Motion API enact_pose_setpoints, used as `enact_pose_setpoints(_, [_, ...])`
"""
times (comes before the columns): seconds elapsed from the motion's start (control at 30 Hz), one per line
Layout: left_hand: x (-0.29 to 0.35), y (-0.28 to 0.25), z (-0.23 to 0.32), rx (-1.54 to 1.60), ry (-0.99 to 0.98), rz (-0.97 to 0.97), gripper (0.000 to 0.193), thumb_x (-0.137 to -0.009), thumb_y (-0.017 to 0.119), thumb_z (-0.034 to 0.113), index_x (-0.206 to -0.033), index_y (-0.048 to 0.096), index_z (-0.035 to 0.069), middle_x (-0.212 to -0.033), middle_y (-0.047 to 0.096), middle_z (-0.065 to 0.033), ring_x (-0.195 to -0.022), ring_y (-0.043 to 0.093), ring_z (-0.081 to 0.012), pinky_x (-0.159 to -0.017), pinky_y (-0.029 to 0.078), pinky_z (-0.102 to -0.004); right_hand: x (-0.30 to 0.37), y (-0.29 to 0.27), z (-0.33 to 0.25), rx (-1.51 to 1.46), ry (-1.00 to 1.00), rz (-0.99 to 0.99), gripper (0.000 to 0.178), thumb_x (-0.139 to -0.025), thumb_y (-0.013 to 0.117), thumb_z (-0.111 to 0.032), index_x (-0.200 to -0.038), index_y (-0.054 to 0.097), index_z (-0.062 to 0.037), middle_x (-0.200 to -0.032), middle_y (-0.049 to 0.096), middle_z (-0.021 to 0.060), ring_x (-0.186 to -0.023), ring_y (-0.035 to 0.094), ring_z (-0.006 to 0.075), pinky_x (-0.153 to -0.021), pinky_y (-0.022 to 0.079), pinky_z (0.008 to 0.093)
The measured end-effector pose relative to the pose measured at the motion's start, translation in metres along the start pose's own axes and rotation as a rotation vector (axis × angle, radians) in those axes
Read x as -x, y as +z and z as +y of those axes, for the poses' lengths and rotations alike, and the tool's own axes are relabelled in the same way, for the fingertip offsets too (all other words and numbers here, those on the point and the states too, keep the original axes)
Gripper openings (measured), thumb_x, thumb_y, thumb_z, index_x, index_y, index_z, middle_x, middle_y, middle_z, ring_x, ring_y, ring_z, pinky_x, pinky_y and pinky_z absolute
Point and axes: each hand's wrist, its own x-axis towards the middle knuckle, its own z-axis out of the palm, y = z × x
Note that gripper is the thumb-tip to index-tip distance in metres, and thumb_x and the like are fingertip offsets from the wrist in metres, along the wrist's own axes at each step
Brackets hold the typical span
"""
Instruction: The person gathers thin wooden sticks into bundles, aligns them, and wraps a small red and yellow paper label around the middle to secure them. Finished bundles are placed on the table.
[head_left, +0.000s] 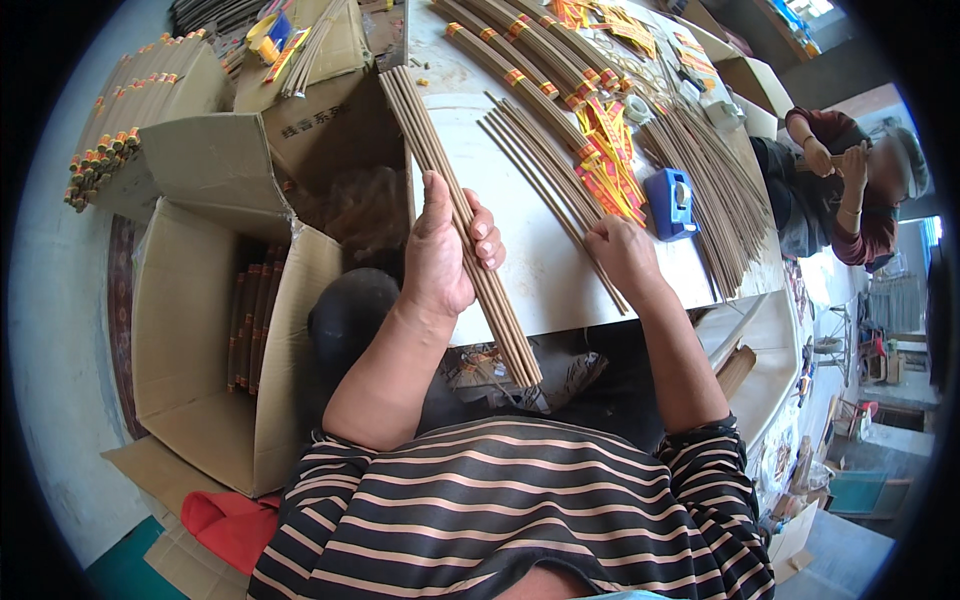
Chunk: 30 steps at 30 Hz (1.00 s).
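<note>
My left hand has its fingers wrapped around a bundle of brown sticks, thumb on one side and fingertips curling over the other. The bundle slants from the far left to the near right, its near end out past the table edge. My right hand is curled closed at the near part of the white table, up against a row of thin loose sticks; I cannot tell whether my fingertips grip any of them.

To my left, near me, an open cardboard box stands with its flaps spread, and dark bundles stand side by side inside it. Just beyond it is a brown cardboard panel, with something hazy below that I cannot make out. At the far left, bundles with red and yellow bands are piled in a stack.

On the table, a blue tape dispenser holds a roll of tape, between red and yellow labels and a wide spread of sticks on the right. More banded bundles lie farther off. At the far right is a cardboard carton, its contents hidden from me.
</note>
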Motion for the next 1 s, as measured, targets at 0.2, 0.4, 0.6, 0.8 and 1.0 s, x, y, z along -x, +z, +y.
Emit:
enact_pose_setpoints(0.2, [0.002,0.002,0.0,-0.019,0.006,-0.012,0.05,-0.081,0.049,0.061,-0.079,0.048,0.012,-0.055,0.044,-0.0004,-0.046,0.045,-0.0118,-0.043,0.038,-0.0253,0.011,-0.017,-0.01,-0.101,-0.033,0.066,0.019,-0.079,0.062,-0.019,-0.078,0.062,0.0004,-0.073,0.063,0.0155,-0.066,0.061,0.0261,-0.063,0.047,0.0345])
enact_pose_setpoints(0.4, [0.002,-0.001,-0.001,-0.017,0.025,-0.007,0.05,-0.082,0.048,0.062,-0.08,0.046,0.012,-0.056,0.044,-0.0006,-0.047,0.046,-0.012,-0.044,0.039,-0.0254,0.06,-0.053,-0.095,-0.548,-0.012,0.028,0.015,-0.083,0.063,-0.012,-0.086,0.059,0.0026,-0.068,0.06,0.008,-0.062,0.056,0.0115,-0.056,0.046,0.027])
enact_pose_setpoints(0.6, [0.001,-0.001,-0.004,-0.03,0.053,-0.048,0.05,-0.087,0.041,0.06,-0.081,0.043,0.01,-0.058,0.041,-0.0005,-0.046,0.041,-0.012,-0.044,0.037,-0.024,0.068,-0.022,-0.129,-0.363,-0.472,0.271,0.021,-0.075,0.063,-0.003,-0.096,0.06,-0.0023,-0.069,0.056,0.0131,-0.061,0.057,0.0294,-0.057,0.048,0.0366])
enact_pose_setpoints(0.8, [0.002,-0.01,-0.002,-0.014,0.062,-0.148,0.05,-0.088,0.04,0.058,-0.084,0.045,0.008,-0.063,0.046,-0.0036,-0.053,0.045,-0.0118,-0.049,0.041,-0.0232,0.068,-0.02,-0.136,-0.299,-0.571,0.368,0.021,-0.078,0.062,-0.001,-0.099,0.061,-0.0009,-0.07,0.056,0.0105,-0.058,0.054,0.022,-0.053,0.045,0.032])
enact_pose_setpoints(1.0, [0.003,-0.004,-0.002,-0.004,0.077,-0.066,0.05,-0.087,0.042,0.059,-0.085,0.044,0.009,-0.062,0.045,-0.0035,-0.053,0.046,-0.0142,-0.05,0.042,-0.0254,0.069,-0.01,-0.135,-0.272,-0.647,0.386,0.024,-0.077,0.062,0.0,-0.101,0.061,0.0,-0.075,0.059,0.0132,-0.065,0.058,0.0262,-0.059,0.048,0.0338])
